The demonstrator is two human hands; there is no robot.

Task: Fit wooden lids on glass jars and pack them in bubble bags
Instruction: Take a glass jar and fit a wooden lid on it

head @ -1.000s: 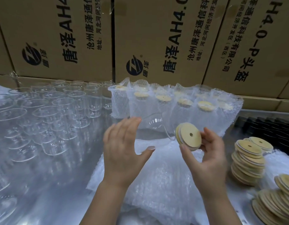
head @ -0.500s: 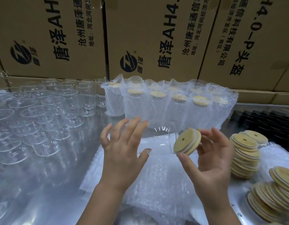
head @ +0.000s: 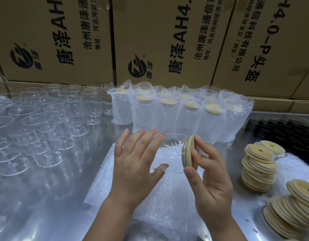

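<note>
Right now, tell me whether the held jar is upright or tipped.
Tipped: the glass jar lies sideways in the left hand, one end toward the wooden lid.

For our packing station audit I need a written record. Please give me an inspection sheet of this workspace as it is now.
Surface: shiny metal table, partly covered in the middle by a pile of bubble bags.
Job's things: empty glass jars crowd the left; bagged jars with lids on stand in a row at the back; lid stacks sit on the right.
Clutter: dark ridged items at far right, kind unclear.
Grippers: left hand holds a glass jar on its side; right hand pinches a wooden lid edge-on by the jar's mouth.
Cables: nothing seen.
Surroundings: printed cardboard boxes stacked behind the table.
</note>
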